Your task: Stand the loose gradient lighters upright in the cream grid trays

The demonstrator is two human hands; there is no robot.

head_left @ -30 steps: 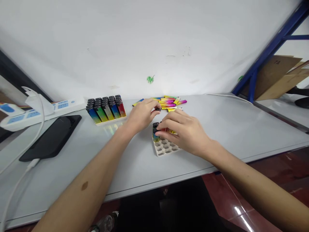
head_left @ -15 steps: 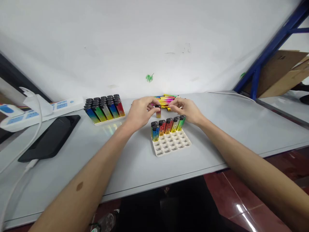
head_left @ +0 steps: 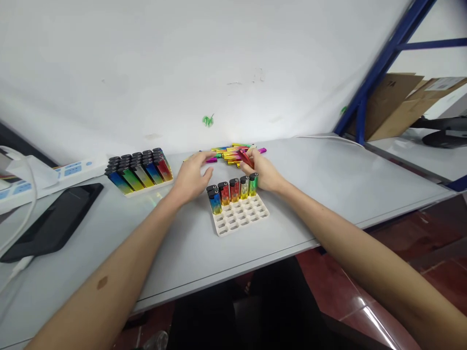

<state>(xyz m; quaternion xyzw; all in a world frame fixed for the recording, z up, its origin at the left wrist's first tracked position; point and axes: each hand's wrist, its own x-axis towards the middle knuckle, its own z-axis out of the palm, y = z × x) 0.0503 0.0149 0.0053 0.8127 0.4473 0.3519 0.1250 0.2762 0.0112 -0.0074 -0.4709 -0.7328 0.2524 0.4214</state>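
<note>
My left hand (head_left: pixel 193 177) hovers over the table with thumb and fingers apart, holding nothing. Its fingertips are close to a purple shiny strip at the edge of a loose pile of metallic coloured pieces (head_left: pixel 231 154). My right hand (head_left: pixel 265 170) pinches a red lighter (head_left: pixel 246 158), tilted, beside that pile; the fingers partly hide it. In front of the hands lies a white slotted tray (head_left: pixel 241 216). Several lighters with black tops stand upright in its back row, and a blue one (head_left: pixel 215 201) stands in front at the left.
At the left, a second tray is packed with upright lighters (head_left: pixel 140 170). Beyond it are a black phone (head_left: pixel 54 221) on a white cable and a power strip (head_left: pixel 73 170). A white wall backs the table; a blue frame (head_left: pixel 372 87) and cardboard boxes (head_left: pixel 397 104) stand right.
My left hand has opened and no longer holds the upright lighter. My right hand now grips a red lighter. The head view has shifted to the right.
</note>
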